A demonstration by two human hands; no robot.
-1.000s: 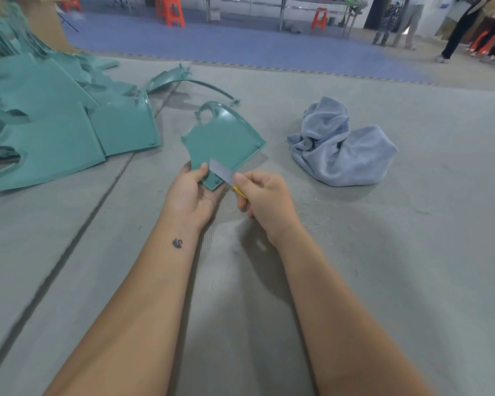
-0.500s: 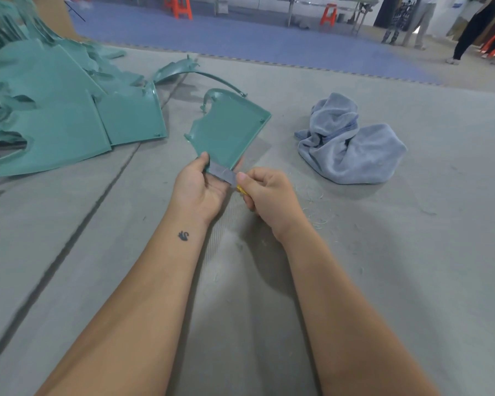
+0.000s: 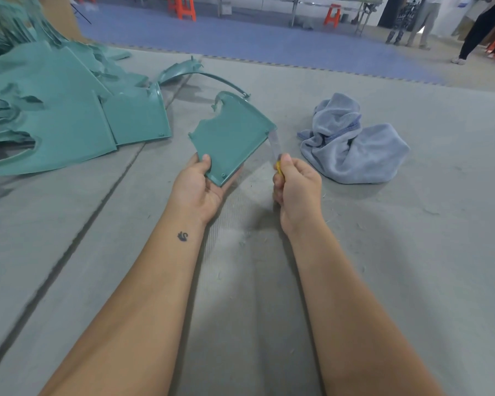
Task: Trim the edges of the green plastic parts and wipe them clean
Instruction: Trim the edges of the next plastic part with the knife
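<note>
Head-worn view, forward and downward.

— What moved in the last 1 second?
— The blade [image 3: 275, 142] slid from the near corner of the green part [image 3: 231, 136] up to its right corner.
— And the right hand [image 3: 296, 190]?
— It drew away from the left hand [image 3: 198, 186].

Parts pile [image 3: 55, 118] left, held part [image 3: 232, 135] centre, cloth [image 3: 352, 144] right
</note>
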